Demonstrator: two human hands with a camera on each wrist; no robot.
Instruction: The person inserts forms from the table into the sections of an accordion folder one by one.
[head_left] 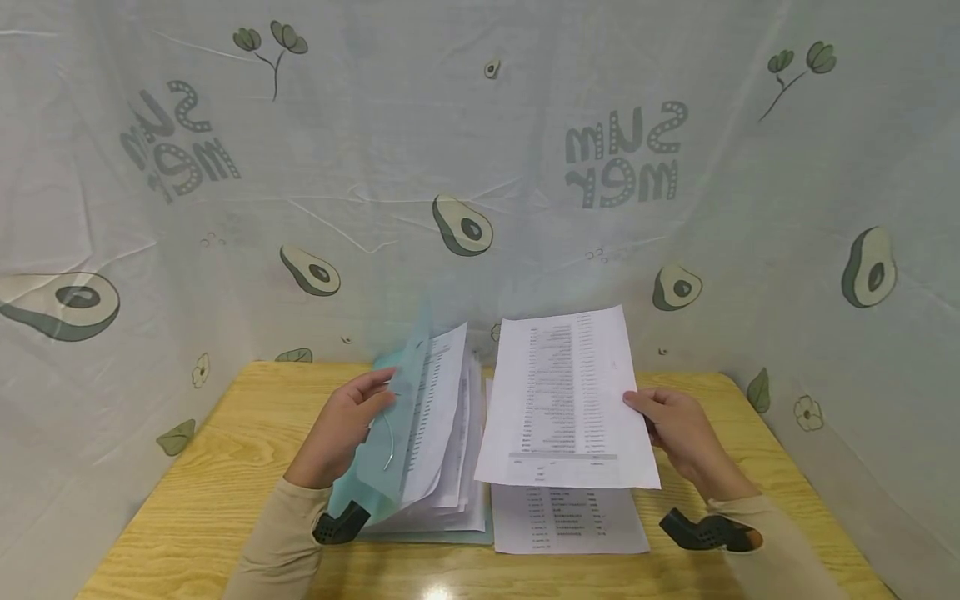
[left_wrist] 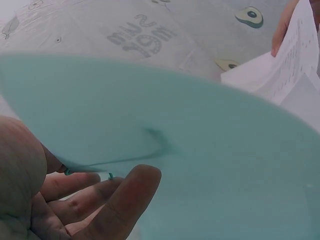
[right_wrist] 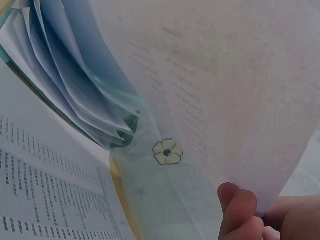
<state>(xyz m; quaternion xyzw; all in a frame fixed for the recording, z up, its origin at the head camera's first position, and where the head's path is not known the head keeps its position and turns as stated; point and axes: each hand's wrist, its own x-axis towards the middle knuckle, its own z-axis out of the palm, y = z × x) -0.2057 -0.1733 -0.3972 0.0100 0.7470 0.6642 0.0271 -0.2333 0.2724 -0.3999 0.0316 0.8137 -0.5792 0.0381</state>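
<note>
On the left lies a translucent teal folder point(head_left: 480, 536), its raised cover point(left_wrist: 210, 150) held at the outer edge by my left hand point(head_left: 347, 425). A thin cord with a pale tip point(head_left: 391, 450) hangs on the cover's outside. Inside the folder, printed papers point(head_left: 442, 417) fan upward in a thick bunch. My right hand point(head_left: 678, 429) pinches the right edge of a printed sheet point(head_left: 562, 392), which is tilted up beside the folder. In the right wrist view, thumb and fingers meet at that sheet's edge. Beneath it, another printed sheet point(head_left: 570, 525) lies flat on the table.
The wood-grain table point(head_left: 247, 467) extends to both sides of the papers. Behind it and along the sides hangs a pale curtain point(head_left: 390, 125) printed with avocados, flowers and lettering. A dark wrist device point(head_left: 341, 523) sits on each sleeve.
</note>
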